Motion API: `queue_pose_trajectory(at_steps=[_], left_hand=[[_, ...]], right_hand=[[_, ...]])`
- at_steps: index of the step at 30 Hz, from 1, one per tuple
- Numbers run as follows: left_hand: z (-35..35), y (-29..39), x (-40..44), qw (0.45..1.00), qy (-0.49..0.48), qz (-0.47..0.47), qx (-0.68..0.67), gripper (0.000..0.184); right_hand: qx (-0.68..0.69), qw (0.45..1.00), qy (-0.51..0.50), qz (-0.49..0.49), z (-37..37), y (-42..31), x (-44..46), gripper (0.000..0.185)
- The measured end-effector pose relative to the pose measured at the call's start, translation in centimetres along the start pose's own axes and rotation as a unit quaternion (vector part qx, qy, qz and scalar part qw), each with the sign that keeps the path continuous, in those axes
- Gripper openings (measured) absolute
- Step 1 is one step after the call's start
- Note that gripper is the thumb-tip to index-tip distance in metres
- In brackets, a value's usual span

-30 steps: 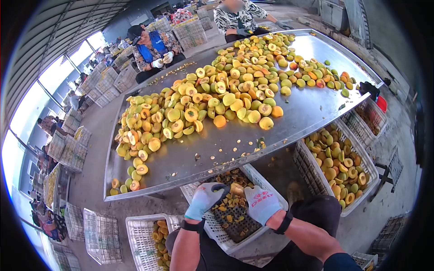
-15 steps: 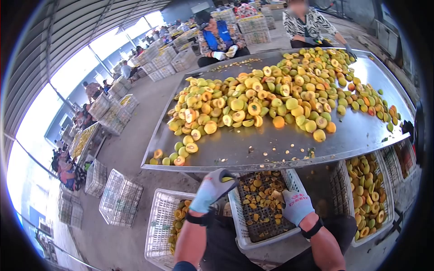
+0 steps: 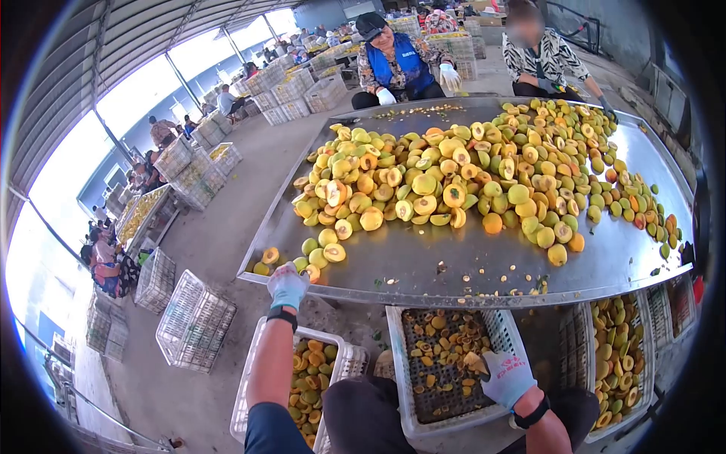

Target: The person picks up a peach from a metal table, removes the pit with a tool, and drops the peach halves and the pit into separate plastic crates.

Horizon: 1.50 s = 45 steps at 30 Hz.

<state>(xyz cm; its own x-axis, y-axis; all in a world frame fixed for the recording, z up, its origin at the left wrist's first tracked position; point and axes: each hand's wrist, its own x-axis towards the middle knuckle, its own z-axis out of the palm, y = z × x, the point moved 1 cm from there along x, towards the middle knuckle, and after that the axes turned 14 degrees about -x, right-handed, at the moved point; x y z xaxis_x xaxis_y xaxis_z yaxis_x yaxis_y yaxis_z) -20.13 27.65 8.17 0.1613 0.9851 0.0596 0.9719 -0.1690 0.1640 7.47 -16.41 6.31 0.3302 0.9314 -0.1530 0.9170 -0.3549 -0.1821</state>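
Metal table (image 3: 378, 268) | left hand (image 3: 288, 286) moved to fruit (image 3: 333, 253) (grip unclear) | right hand (image 3: 507, 378) pinching tan piece (image 3: 474, 362)

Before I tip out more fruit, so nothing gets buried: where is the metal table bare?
Bare metal table: front right, between the heaped stone fruit and front rim; far right, between fruit and right rim. Crowded: the middle, under that heap; the near-left corner, by the left hand. Scraps dot the front centre.
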Motion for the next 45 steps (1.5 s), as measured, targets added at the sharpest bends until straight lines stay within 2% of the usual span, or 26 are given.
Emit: queue_pose_trajectory(at_steps=[2, 6, 8, 10, 13, 14, 16, 17, 18, 20, 21, 24, 25, 26, 28, 30, 31, 32, 33, 34, 35, 36, 37, 41, 43, 45], left_hand=[[1.9, 0.4, 2.6, 1.000, -0.002, -0.008, -0.012, 0.045], [4.7, 1.3, 5.4, 0.993, -0.090, -0.043, 0.063, 0.051], [5.5, 2.0, 6.0, 0.989, -0.104, -0.071, 0.074, 0.051], [5.4, 3.0, 4.6, 0.994, -0.067, -0.063, 0.060, 0.048], [6.2, 2.5, 2.8, 0.993, 0.108, 0.020, -0.038, 0.043], [6.6, 1.8, 2.8, 0.993, 0.112, 0.024, -0.041, 0.043], [6.4, 1.3, 2.3, 0.963, 0.144, -0.012, -0.229, 0.042], [6.5, 0.9, 1.9, 0.879, 0.052, -0.067, -0.469, 0.036], [6.3, 0.6, 1.5, 0.729, -0.044, -0.117, -0.673, 0.030], [5.0, 2.4, -1.6, 0.537, -0.227, -0.131, -0.802, 0.028], [3.5, 4.4, -4.2, 0.513, -0.259, -0.134, -0.808, 0.029], [-2.5, 12.5, -12.9, 0.446, -0.353, -0.187, -0.801, 0.038], [-2.3, 13.8, -14.3, 0.387, -0.418, -0.156, -0.807, 0.041], [-2.3, 15.2, -15.9, 0.378, -0.440, -0.142, -0.802, 0.046], [-2.1, 18.2, -19.1, 0.288, -0.467, -0.116, -0.828, 0.053], [-1.0, 20.9, -21.6, 0.280, -0.453, -0.117, -0.838, 0.058], [-0.3, 22.0, -22.8, 0.469, -0.369, 0.067, -0.799, 0.057], [-0.1, 23.0, -23.7, 0.619, -0.254, 0.248, -0.701, 0.057], [-1.4, 23.7, -25.0, 0.675, -0.222, 0.347, -0.612, 0.045], [0.0, 23.9, -24.8, 0.671, -0.229, 0.348, -0.613, 0.045], [2.6, 23.7, -24.1, 0.485, -0.376, 0.187, -0.767, 0.045], [3.3, 24.0, -24.0, 0.251, -0.482, 0.003, -0.839, 0.047], [3.6, 24.0, -24.1, 0.192, -0.515, -0.009, -0.835, 0.048], [4.3, 25.0, -24.6, 0.219, -0.530, -0.037, -0.818, 0.049], [4.7, 25.4, -24.8, 0.325, -0.466, -0.044, -0.822, 0.054], [5.0, 25.4, -24.8, 0.302, -0.464, -0.063, -0.830, 0.051]], right_hand=[[-0.033, 0.999, -0.006, -0.011, -0.5, 0.1, 0.0, 0.023], [-0.034, 0.999, -0.001, 0.014, -0.5, 0.6, 0.5, 0.018], [-0.035, 0.998, -0.028, 0.035, -0.3, 0.6, 0.7, 0.019], [-0.032, 0.997, -0.044, 0.051, -0.1, 0.4, 0.9, 0.021], [-0.013, 0.999, -0.019, 0.025, -0.2, 0.3, 0.7, 0.018], [-0.006, 1.000, -0.015, 0.025, -0.2, 0.3, 0.6, 0.019], [0.003, 1.000, -0.008, 0.028, -0.7, 0.2, 0.1, 0.019], [0.010, 1.000, 0.008, 0.028, -1.4, -0.1, -0.1, 0.020], [0.018, 0.999, 0.024, 0.027, -1.8, -0.3, -0.3, 0.021], [0.080, 0.995, 0.059, 0.011, -1.5, -0.5, -0.3, 0.023], [0.138, 0.986, 0.092, -0.004, -1.5, -0.5, -0.3, 0.025], [0.171, 0.978, 0.120, 0.007, -3.4, -1.5, -1.1, 0.027], [0.181, 0.975, 0.128, 0.007, -3.5, -1.6, -1.3, 0.027], [0.181, 0.975, 0.129, 0.015, -3.5, -1.7, -1.4, 0.027], [0.218, 0.956, 0.197, -0.006, -3.7, -1.9, -1.8, 0.026], [0.219, 0.952, 0.214, -0.009, -4.1, -1.8, -2.2, 0.024], [0.225, 0.949, 0.220, 0.002, -4.2, -1.7, -2.4, 0.024], [0.230, 0.946, 0.227, 0.012, -4.2, -1.5, -2.6, 0.024], [0.227, 0.947, 0.227, 0.021, -4.0, -1.3, -2.6, 0.024], [0.225, 0.948, 0.221, 0.031, -3.7, -1.1, -2.5, 0.025], [0.222, 0.950, 0.215, 0.041, -3.4, -0.8, -2.5, 0.026], [0.220, 0.951, 0.213, 0.048, -3.0, -0.5, -2.3, 0.026], [0.213, 0.952, 0.215, 0.053, -2.7, -0.3, -2.2, 0.027], [0.194, 0.957, 0.205, 0.069, -2.2, -0.1, -1.7, 0.031], [0.184, 0.958, 0.206, 0.075, -2.0, -0.3, -1.6, 0.032], [0.159, 0.964, 0.194, 0.094, -2.0, -0.3, -1.4, 0.032]])
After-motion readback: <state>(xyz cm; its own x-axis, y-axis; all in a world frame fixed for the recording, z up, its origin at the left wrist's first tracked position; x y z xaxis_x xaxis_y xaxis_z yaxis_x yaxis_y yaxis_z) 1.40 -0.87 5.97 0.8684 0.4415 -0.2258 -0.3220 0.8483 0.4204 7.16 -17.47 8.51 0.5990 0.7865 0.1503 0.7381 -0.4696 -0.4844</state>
